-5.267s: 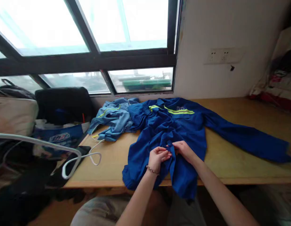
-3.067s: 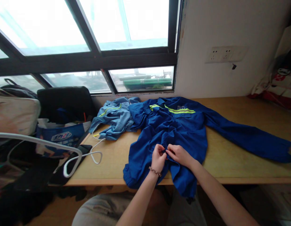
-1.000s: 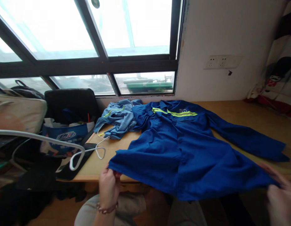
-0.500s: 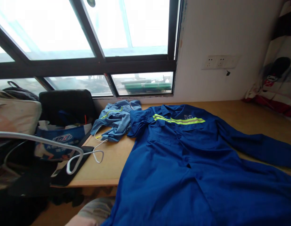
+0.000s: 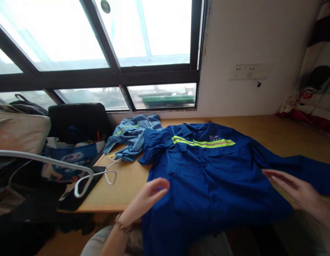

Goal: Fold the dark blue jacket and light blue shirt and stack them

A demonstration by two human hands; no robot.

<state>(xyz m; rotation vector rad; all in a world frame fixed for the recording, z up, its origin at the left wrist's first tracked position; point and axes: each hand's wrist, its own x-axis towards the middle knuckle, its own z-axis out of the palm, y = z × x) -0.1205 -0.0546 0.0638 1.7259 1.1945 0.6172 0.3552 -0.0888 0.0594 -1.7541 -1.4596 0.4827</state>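
Lying flat and front-up on the light wooden desk (image 5: 126, 190), a dark blue cloth work jacket with a yellow-green reflective chest stripe (image 5: 207, 170) runs lengthwise from its collar on the window (image 5: 159, 96) side to its hem, which hangs off the near edge. It sits between both hands. The left hand (image 5: 151, 193), fingers loosely spread and empty, is at its left edge. The right hand (image 5: 295, 188), fingers flat and straight, is at its right, beside the sleeve.

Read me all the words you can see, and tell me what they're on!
No text here can be read for sure.
Small pale print on the dark blue jacket, above its yellow stripe: too small to read.
White logo on the blue bag beside the table: too blurred to read.
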